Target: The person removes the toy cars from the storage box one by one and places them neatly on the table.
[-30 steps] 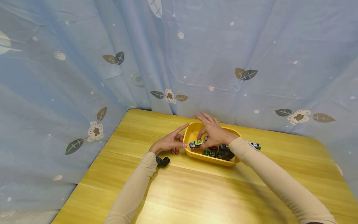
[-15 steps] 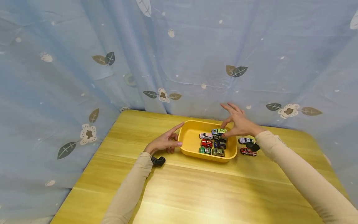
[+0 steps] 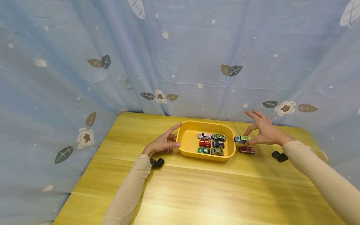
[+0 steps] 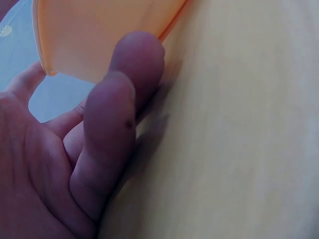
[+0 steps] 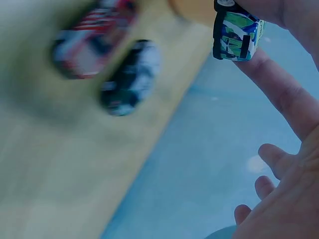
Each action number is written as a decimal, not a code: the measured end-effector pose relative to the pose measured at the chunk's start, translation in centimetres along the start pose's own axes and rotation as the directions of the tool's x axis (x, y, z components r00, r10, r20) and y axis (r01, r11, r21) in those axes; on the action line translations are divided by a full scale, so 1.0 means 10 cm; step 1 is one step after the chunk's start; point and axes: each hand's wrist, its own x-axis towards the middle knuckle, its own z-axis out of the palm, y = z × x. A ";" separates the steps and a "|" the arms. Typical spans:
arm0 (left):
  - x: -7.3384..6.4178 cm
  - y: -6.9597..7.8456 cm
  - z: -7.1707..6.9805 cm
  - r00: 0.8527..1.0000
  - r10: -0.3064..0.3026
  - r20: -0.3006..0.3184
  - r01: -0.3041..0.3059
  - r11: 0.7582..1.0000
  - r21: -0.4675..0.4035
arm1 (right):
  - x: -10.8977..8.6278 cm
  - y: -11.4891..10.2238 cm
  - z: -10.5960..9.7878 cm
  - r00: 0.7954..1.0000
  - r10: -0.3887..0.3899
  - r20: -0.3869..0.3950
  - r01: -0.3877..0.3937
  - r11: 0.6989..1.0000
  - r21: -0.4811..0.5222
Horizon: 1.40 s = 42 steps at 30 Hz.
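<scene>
In the head view, my right hand [image 3: 265, 132] pinches a blue-green toy car [image 3: 242, 139] between thumb and forefinger, just right of the yellow bin [image 3: 187, 151]. The right wrist view shows that held car [image 5: 238, 37] above the table. A red toy car [image 3: 247, 150] stands below it; a white-and-black toy car [image 5: 132, 77], blurred in the right wrist view, is hidden in the head view. My left hand [image 3: 161, 143] touches the bin's left end with extended forefinger and thumb; its other fingers are bent. Inside the bin stand several toy cars [image 3: 205, 143] in two columns.
The bin stands near the back edge of the wooden table [image 3: 191, 190]. A blue patterned curtain [image 3: 185, 62] hangs behind and at the left. Black wrist devices [image 3: 279, 156] are worn on both wrists.
My right hand has lifted the blue-green car out of the bin and carried it right, over the bin's right rim. My left hand stays at the bin. The head view has shifted slightly.
</scene>
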 end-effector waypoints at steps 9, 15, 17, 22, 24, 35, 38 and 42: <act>-0.04 -0.02 -0.02 1.000 0.006 -0.018 -0.007 0.999 -0.033 | -0.41 0.20 0.21 1.000 0.019 -0.014 -0.019 1.000 0.006; -0.02 -0.02 -0.04 1.000 0.009 -0.009 -0.009 1.000 -0.028 | -0.54 0.24 0.37 0.999 0.016 -0.041 -0.016 1.000 0.005; -0.02 -0.02 -0.04 1.000 0.007 -0.012 -0.007 1.000 -0.027 | -0.56 0.24 0.42 0.999 0.010 -0.044 -0.010 1.000 0.002; -0.02 -0.03 -0.04 1.000 0.007 -0.017 -0.008 1.000 -0.025 | -0.60 0.25 0.51 0.999 0.020 -0.025 -0.020 1.000 0.016; -0.01 -0.03 -0.03 1.000 0.011 -0.016 -0.011 1.000 -0.015 | -0.62 0.26 0.54 1.000 0.023 -0.020 -0.023 0.999 0.023; 0.00 -0.03 -0.01 1.000 0.019 -0.025 -0.019 1.000 0.014 | -0.67 0.31 0.66 0.999 0.016 -0.041 -0.016 1.000 0.003; 0.01 -0.03 0.00 0.999 0.020 -0.025 -0.019 1.000 0.015 | -0.69 0.32 0.67 0.999 0.020 -0.050 -0.020 1.000 -0.001; 0.02 -0.02 0.02 0.999 0.023 -0.024 -0.023 1.000 0.009 | -0.70 0.33 0.67 0.998 0.024 -0.057 -0.025 1.000 -0.003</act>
